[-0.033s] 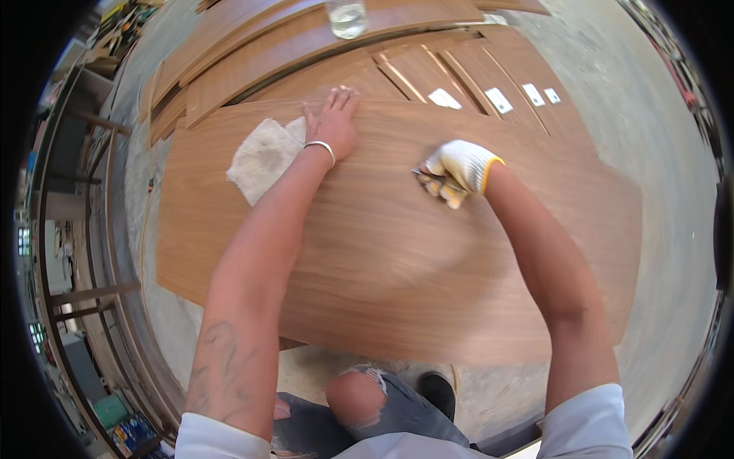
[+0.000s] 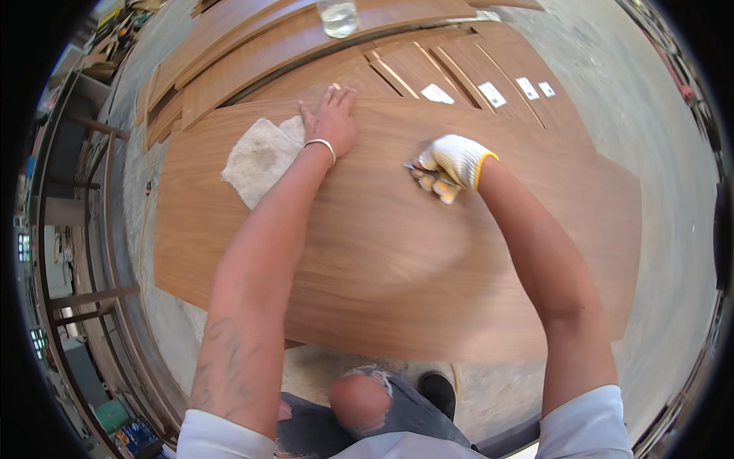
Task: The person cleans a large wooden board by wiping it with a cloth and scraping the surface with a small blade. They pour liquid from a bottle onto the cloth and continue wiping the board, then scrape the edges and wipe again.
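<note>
A large brown wood-grain panel lies flat before me. My left hand, bare and wearing a bracelet, rests on it near the far edge with its fingers stretched out. Just left of that hand lies a crumpled whitish rag, partly covered by my forearm. My right hand wears a white knit glove with yellow on the fingers and cuff. Its fingers are curled over the panel, right of the middle, around a small thin grey piece whose tip pokes out on the left. Most of that piece is hidden, and its kind cannot be made out.
Beyond the panel lie more brown wooden boards, some bearing white labels. A clear container of liquid stands on them. At the left is a dark metal rack. Concrete floor surrounds the stack.
The boards, the rag and my gloved right hand appear slightly farther left in the view. My left hand stays flat, and my right fingers stay curled.
</note>
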{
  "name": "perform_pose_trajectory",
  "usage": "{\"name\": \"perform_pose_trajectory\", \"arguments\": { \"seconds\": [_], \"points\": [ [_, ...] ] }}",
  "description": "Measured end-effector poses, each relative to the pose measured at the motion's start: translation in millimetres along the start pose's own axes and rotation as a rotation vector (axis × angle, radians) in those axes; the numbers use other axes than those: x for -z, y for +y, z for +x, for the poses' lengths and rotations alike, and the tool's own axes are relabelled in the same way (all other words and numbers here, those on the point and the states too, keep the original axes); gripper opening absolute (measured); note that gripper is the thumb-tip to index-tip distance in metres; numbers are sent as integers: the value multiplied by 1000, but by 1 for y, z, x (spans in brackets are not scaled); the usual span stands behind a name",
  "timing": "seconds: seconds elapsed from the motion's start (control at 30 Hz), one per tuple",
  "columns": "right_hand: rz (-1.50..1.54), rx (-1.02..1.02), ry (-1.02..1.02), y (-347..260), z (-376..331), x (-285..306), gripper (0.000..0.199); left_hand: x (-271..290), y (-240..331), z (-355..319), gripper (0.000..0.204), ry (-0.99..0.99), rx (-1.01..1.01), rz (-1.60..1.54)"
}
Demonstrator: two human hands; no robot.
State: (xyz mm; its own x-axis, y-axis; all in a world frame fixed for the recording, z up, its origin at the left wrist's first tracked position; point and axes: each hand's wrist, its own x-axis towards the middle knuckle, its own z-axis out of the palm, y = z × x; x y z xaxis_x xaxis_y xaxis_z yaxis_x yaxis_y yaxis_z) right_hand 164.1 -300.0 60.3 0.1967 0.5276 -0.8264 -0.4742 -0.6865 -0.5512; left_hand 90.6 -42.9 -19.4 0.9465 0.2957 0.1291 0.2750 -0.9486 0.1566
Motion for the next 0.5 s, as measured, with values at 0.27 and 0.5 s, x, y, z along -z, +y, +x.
{"name": "perform_pose_trajectory", "arguments": {
  "seconds": [0.27, 0.5],
  "points": [
    [133, 529, 204, 65, -18, -41, 14, 6, -2, -7, 50, 23, 123, -49],
    [65, 858, 425, 133, -25, -87, 11, 9, -40, -67, 49, 115, 97, -7]
  ]
}}
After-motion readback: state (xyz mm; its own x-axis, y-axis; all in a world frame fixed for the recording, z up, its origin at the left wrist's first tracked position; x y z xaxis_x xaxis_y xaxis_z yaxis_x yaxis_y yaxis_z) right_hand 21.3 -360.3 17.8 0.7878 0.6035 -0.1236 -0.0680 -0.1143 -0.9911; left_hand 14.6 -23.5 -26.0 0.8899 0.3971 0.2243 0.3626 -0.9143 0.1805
